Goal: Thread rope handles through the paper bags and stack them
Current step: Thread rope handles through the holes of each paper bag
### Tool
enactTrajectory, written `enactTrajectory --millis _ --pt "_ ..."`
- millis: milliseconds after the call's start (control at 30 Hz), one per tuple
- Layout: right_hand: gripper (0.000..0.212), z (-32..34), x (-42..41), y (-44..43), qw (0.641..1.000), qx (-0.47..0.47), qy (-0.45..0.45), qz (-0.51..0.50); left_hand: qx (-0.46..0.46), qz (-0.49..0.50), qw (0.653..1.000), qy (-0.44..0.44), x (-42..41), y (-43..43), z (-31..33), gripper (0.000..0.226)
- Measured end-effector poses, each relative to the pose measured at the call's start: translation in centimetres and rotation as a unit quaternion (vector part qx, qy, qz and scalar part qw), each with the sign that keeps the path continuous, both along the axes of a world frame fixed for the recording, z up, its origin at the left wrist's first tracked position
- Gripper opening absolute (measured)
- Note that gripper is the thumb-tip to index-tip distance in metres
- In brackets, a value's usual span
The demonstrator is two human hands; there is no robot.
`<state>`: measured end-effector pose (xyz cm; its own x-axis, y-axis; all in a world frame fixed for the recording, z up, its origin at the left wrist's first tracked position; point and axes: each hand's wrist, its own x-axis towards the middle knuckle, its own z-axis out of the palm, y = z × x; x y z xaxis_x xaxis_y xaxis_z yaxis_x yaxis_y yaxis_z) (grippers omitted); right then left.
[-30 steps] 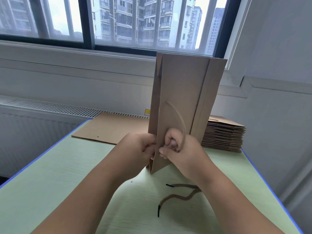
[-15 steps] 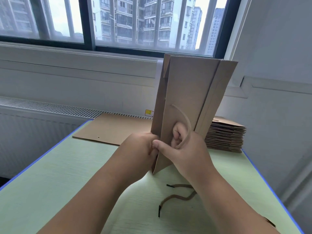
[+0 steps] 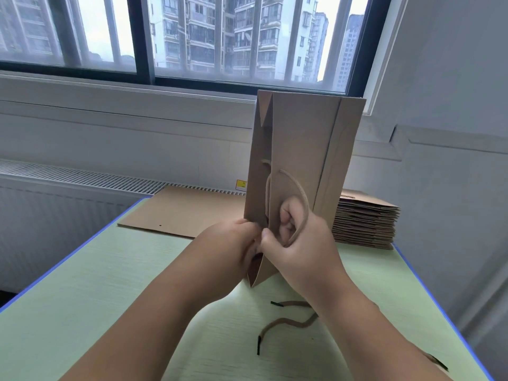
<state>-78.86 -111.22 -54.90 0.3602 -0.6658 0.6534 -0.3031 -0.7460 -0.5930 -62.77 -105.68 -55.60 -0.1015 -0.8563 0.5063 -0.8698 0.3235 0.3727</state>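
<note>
A brown paper bag [image 3: 299,149] stands on edge in the middle of the table, folded nearly flat, its lower corner touching the tabletop. My right hand [image 3: 299,243] grips its near panel, fingers curled round the brown rope handle [image 3: 298,193] that loops out of the panel. My left hand [image 3: 233,246] pinches the bag's near edge from the left; its fingertips are hidden behind the paper. A loose rope with black tips [image 3: 286,324] lies on the table below my right wrist.
A stack of folded brown bags [image 3: 365,224] sits at the table's far right. One flat bag [image 3: 187,210] lies at the far left of centre. The green table [image 3: 96,298] has a blue edge; a wall and window ledge stand behind.
The bag has tipped a little more upright and shifted slightly left. A second bit of rope now shows at the bag's left fold. Both hands keep their hold.
</note>
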Motion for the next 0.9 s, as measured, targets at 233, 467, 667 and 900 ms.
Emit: enactTrajectory --millis 233,467,667,900 --pt "0.027 0.1 -0.1 0.0 1.0 0.002 -0.001 0.006 0.066 -0.023 0.996 0.049 -0.1 -0.1 0.0 0.024" --pt "0.028 -0.4 0.0 -0.4 1.0 0.02 -0.021 0.011 0.104 -0.09 0.951 0.278 -0.4 0.0 0.4 0.026" --pt "0.023 -0.4 -0.3 -0.8 0.996 0.057 -0.048 0.043 0.121 -0.14 0.917 0.354 -0.4 0.3 0.9 0.037" --pt "0.018 -0.8 0.0 -0.9 0.997 0.05 -0.046 0.029 0.082 -0.177 0.837 0.511 -0.6 0.7 1.9 0.025"
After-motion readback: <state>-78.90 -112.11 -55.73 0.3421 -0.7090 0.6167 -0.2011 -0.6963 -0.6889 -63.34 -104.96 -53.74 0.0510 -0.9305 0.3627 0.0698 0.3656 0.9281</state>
